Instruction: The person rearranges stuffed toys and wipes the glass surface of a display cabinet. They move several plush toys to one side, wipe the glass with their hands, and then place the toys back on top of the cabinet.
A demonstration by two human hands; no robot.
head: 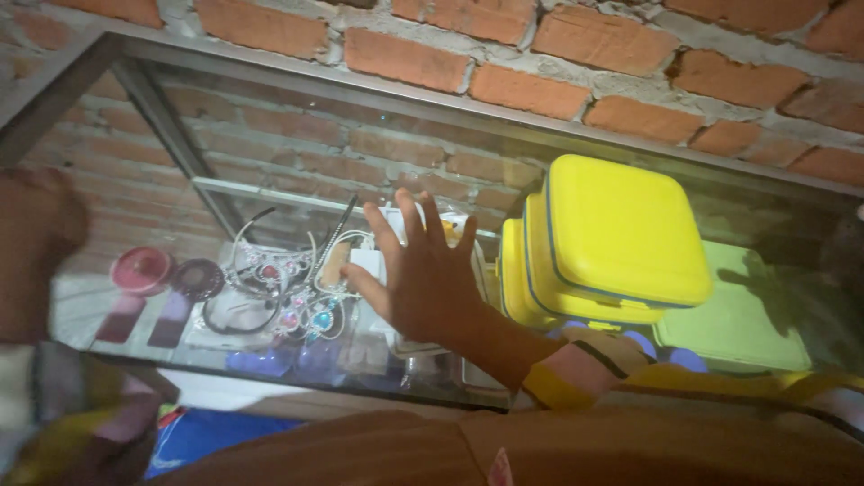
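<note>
Glass top: right hand (pixel 423 279) flat on the glass case (pixel 270 117), fingers spread, gripping nothing.
Left hand (pixel 31 243): blurry at left edge, can't tell fingers.
Under glass: tiaras (pixel 288 288) mid-shelf, on display.
Yellow boxes (pixel 612 238): stacked toward right edge.

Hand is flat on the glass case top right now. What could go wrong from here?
1. The right hand is spread flat on the glass top of the case; leaning weight there might crack or shift the pane.
2. The stacked yellow lunch boxes stand close beside that wrist; a sideways sweep could knock them.
3. The left hand is blurred at the frame edge, so its contact with the case cannot be judged.
</note>
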